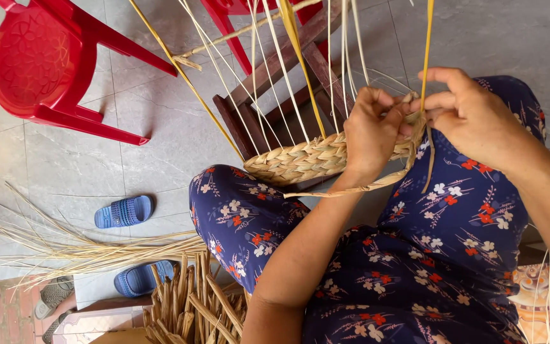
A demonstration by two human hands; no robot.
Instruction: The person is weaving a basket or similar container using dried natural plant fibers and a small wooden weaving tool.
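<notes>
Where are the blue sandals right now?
In the head view, both blue sandals lie on the grey tiled floor at lower left, below the red plastic chair, beside the loose straw bundle.

A grey tiled floor (160, 127) carries a red plastic chair (39, 64), two blue slippers (123, 211) (140, 279), a loose spread of pale straw (90, 251), and what may be a grey sandal (53, 294) at the lower left.

Head camera looks steeply down, close over lap
</notes>
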